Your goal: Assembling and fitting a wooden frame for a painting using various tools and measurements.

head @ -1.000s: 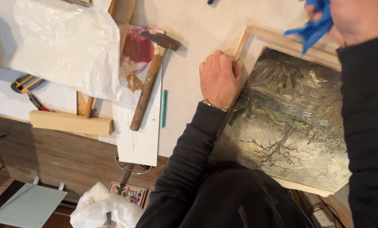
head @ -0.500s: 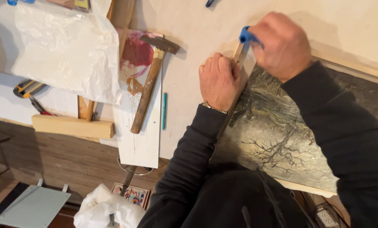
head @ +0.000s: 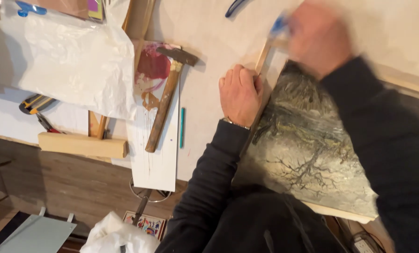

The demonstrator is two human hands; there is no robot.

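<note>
Left hand point(head: 240, 93) lies palm down on the worktable point(head: 209, 33), fingers curled and pinched at the upper left corner of the wooden frame point(head: 264, 55) of the painted canvas point(head: 307, 140); what sits between the fingertips is too small to tell, perhaps a tack or staple. Right hand point(head: 318, 37) is raised above that same corner and blurred with motion; it looks closed round a blue-handled tool point(head: 278, 24), though the blur hides how tight the grip is and what kind of tool it is. The canvas, a grey-green landscape with bare branches, lies flat toward the near right of the table, tilted, its lower edge close to the person's body. Judged step: fixing or working the canvas at the frame corner, left hand steadying the spot while the right brings the tool onto it. The next move calls for a sure aim at the corner, with the left fingers so close to it. Around: a wooden-handled hammer point(head: 167, 100) lies on a paint-stained white board point(head: 155, 154) left of the left hand, a teal pencil point(head: 182, 127) just beside it; crumpled clear plastic sheet point(head: 73, 61) at the far left; a wooden block point(head: 82, 145) at the near left edge; a yellow-handled tool point(head: 35, 103) under the sheet's edge. Nothing lies between the hands and the frame corner.
</note>
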